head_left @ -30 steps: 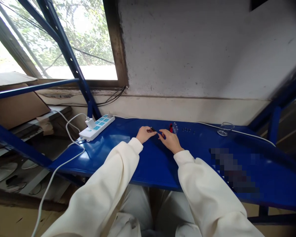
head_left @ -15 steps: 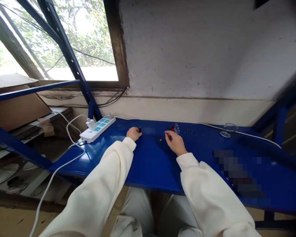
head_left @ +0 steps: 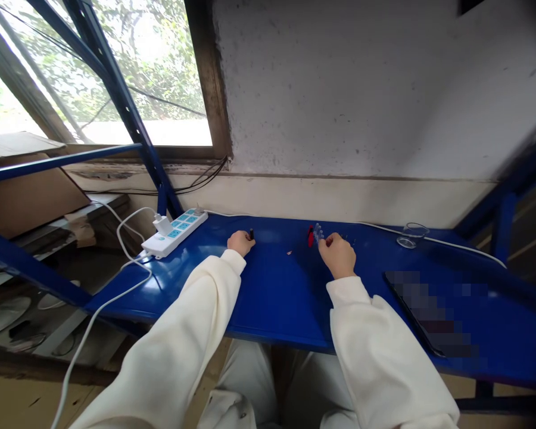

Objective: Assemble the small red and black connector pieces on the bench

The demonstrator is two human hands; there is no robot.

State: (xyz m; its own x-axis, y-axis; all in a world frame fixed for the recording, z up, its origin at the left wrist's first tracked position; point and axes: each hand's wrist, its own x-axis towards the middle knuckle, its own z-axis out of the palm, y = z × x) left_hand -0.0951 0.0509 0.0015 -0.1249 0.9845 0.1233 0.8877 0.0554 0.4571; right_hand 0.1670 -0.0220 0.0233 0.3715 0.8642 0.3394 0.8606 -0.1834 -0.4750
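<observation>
My left hand [head_left: 240,243] is closed around a small dark cylinder [head_left: 251,234], whose top sticks up past the fingers. It rests low over the left part of the blue table [head_left: 272,298]. My right hand [head_left: 338,255] has its fingers bent together just right of a row of clear plastic pieces [head_left: 318,231]; whatever the fingertips hold is hidden or too small to name. A slim red object [head_left: 310,236] lies directly left of those pieces. Between the hands is a tiny pinkish scrap [head_left: 289,252]. Several tiny pieces [head_left: 349,240] show partly behind my right hand.
A white power strip [head_left: 175,233] with a plugged-in adapter stands at the left, its cable hanging over the table edge. To the right are a clear round container [head_left: 411,236] and a dark flat slab [head_left: 415,316], partly blurred out. Blue uprights frame both sides.
My right hand has moved right, from above the scrap to beside the clear pieces, uncovering the red object. My left hand stays about where it was with the dark cylinder.
</observation>
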